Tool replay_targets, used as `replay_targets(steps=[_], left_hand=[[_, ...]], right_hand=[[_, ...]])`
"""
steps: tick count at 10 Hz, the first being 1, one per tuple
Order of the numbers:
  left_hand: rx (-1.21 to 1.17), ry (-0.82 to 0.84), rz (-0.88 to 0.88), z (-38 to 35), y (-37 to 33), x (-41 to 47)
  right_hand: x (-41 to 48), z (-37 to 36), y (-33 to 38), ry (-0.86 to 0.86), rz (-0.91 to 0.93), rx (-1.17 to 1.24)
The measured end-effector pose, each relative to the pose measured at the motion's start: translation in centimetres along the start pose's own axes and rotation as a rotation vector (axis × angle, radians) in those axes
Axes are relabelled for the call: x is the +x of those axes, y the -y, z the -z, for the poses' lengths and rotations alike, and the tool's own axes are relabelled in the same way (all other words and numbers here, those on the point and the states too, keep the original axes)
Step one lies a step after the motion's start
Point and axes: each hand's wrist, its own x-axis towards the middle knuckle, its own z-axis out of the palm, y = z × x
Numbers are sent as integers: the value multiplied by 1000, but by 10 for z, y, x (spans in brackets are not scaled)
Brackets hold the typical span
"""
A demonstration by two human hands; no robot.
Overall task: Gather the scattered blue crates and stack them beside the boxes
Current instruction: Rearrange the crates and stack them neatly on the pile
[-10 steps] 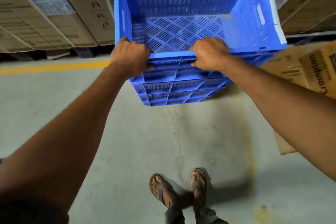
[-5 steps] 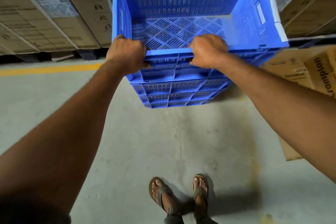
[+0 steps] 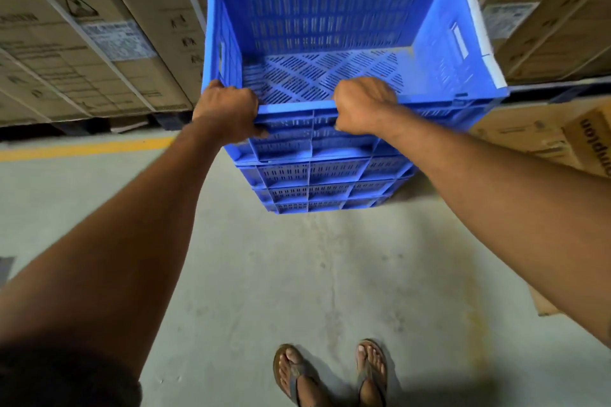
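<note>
A blue perforated crate (image 3: 330, 23) sits on top of a stack of blue crates (image 3: 327, 188) on the concrete floor. The top crate is empty and has white tape along its right rim. My left hand (image 3: 226, 111) grips the near rim at its left end. My right hand (image 3: 362, 106) grips the same rim near the middle. Both fists are closed over the edge. The stack stands right next to brown cardboard boxes (image 3: 542, 139) on its right.
Tall strapped cartons (image 3: 99, 36) on pallets line the back, behind the stack. A yellow floor line (image 3: 82, 149) runs along the left. My sandalled feet (image 3: 330, 373) stand on the bare concrete in front of the stack.
The view has pulled back and tilted up a little, so the whole top crate and more of the cartons show. Both hands keep their grip on the near rim.
</note>
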Motion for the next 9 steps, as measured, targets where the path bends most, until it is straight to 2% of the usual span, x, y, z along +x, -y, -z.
replay_targets(steps=[1,2,3,4,5,6,7,8,9], left_hand=[[-73,-77,54,1,-12,-8],[-161,-274,-33,-6,-59,-23],[-240,-328,-28,-10,-91,-23],[-324,-382,76,-17,-100,-21],[-309,-352,52,-18,-93,-24],[-253,-217,73,-9,-97,-21],[-245,-105,75,1,-102,-15],[-290,73,61,20,-92,-28],[-331,21,56,30,-91,-61]], right_hand=[[-13,-6,-15,-60,18,-13],[-42,-34,-53,-279,-91,-16],[-49,-42,-65,-308,-113,-7],[-40,-37,-58,-305,-105,18],[-42,-34,-53,-312,-89,-2],[-45,-32,-61,-256,-77,14],[-46,-24,-67,-157,-57,39],[-54,-9,-67,26,6,80],[-77,8,-66,-79,12,129]])
